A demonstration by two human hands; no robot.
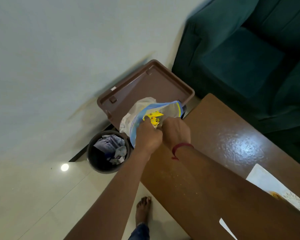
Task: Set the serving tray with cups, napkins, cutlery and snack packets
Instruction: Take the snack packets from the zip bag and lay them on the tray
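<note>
Pale wall (59, 49) fills the left and top of the view, meeting a glossy cream tiled floor (33, 196) that reflects a round ceiling light. On the floor by the wall stands a dark round bin (94, 160) holding crumpled paper and cloth. Just right of it a brown plastic tray (151, 84) leans tilted against the wall. In front of the tray, both hands are clamped on a clear zip bag with blue edging (170, 110): the left hand (148, 137) grips its near side, the right hand (177, 130), a red thread at its wrist, pinches the opening close beside it. Yellow snack packets (153, 118) show inside. Below, a bare foot (143, 210) stands on the tiles. Rightward runs a shiny brown wooden table (223, 135) carrying white paper (270, 182) near its right edge. Behind sits a dark green sofa (241, 49).
</note>
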